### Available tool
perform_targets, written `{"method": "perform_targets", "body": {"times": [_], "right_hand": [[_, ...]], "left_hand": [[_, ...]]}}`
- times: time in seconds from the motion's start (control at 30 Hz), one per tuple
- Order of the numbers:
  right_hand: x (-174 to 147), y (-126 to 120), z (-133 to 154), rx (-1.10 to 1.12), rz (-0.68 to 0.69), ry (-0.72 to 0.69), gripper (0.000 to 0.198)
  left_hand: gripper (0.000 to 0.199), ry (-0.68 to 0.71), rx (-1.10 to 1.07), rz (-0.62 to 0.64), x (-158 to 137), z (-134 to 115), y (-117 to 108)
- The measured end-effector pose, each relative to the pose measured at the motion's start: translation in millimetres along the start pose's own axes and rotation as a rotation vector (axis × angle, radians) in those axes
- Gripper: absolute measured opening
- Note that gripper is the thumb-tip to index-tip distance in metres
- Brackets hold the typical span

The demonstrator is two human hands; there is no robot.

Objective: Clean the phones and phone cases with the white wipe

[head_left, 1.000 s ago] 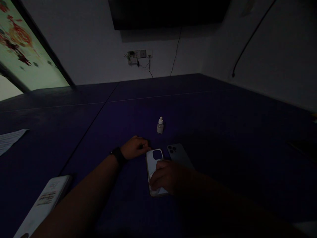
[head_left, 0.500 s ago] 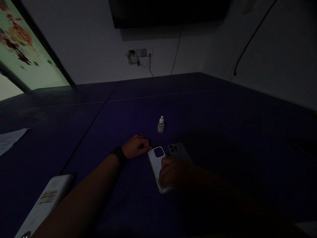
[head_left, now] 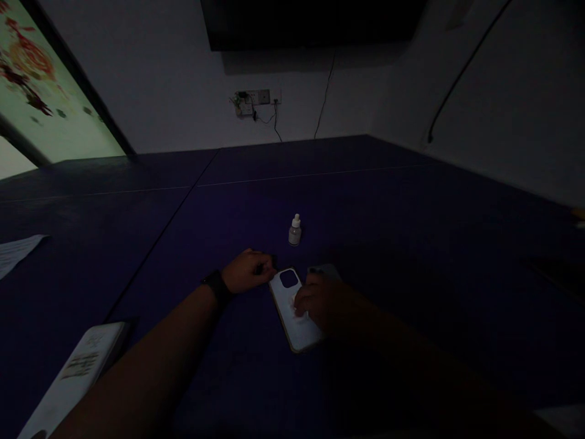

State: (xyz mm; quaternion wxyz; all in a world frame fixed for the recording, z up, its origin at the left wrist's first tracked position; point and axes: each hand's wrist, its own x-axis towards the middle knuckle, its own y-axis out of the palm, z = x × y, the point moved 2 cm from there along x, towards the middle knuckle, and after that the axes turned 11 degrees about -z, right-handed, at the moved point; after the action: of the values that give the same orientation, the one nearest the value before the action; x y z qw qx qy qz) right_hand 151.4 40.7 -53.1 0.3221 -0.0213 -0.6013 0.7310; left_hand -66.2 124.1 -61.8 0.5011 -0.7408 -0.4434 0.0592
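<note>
A white phone case point(head_left: 292, 332) with a rounded camera cutout lies slantwise on the dark purple table. My left hand point(head_left: 249, 271), wearing a black watch, has its fingers curled, and its fingertips hold the case's upper left corner. Over the middle of the case is my right hand point(head_left: 322, 305); its fingers are closed on a small white wipe point(head_left: 300, 316) pressed against the surface. A grey phone point(head_left: 331, 270) lies just right of the case, mostly covered by my right hand. Beyond the case stands a small dropper bottle point(head_left: 295, 235) with a white top.
A white box point(head_left: 75, 372) lies by my left forearm. Printed paper point(head_left: 16, 253) is at the far left on the table point(head_left: 205, 378). Sockets with plugged cables point(head_left: 251, 100) and a dark screen point(head_left: 311, 24) are on the wall behind. A dark flat object lies at the right.
My right hand has slid up the case, away from its lower end, with the white wipe, and now covers more of the grey phone. The left hand keeps its place at the corner.
</note>
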Motion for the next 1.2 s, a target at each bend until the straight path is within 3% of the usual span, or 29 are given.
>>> {"method": "perform_targets", "body": {"times": [0.1, 0.33, 0.47, 0.53, 0.67, 0.87, 1.03, 1.1, 1.2], "right_hand": [[0.9, -1.9, 7.6, 0.03, -0.001, -0.038, 0.03], [3.0, -14.9, 11.1, 0.024, -0.029, 0.002, 0.027], [6.4, -2.4, 3.3, -0.137, -0.122, 0.084, 0.025], [7.0, 6.9, 2.5, -0.174, -0.139, 0.057, 0.025], [3.3, 13.5, 2.8, -0.115, -0.062, -0.063, 0.023], [6.9, 6.2, 0.6, -0.248, -0.051, 0.097, 0.023], [9.3, 2.1, 9.1, -0.091, 0.037, -0.033, 0.022], [6.9, -6.2, 7.7, -0.045, -0.046, 0.034, 0.024], [4.2, -19.7, 0.9, -0.039, -0.375, 0.208, 0.026]], "left_hand": [[0.015, 0.002, -0.016, -0.022, 0.2, -2.7, -0.7], [0.027, 0.12, -0.099, 0.042, 3.4, -9.9, -4.3], [0.025, 0.105, -0.052, 0.045, 2.8, -8.0, -3.2], [0.025, 0.102, -0.025, 0.036, 2.1, -7.0, -2.2], [0.025, 0.119, -0.01, 0.026, 1.3, -5.9, -0.2], [0.026, 0.095, 0.058, 0.021, 1.5, -4.8, 1.0], [0.025, 0.095, 0.062, 0.016, 1.4, -4.6, 1.3], [0.026, 0.103, 0.062, 0.008, 1.2, -3.9, 1.8], [0.026, 0.114, 0.052, 0.009, 1.2, -3.5, 2.2]]}}
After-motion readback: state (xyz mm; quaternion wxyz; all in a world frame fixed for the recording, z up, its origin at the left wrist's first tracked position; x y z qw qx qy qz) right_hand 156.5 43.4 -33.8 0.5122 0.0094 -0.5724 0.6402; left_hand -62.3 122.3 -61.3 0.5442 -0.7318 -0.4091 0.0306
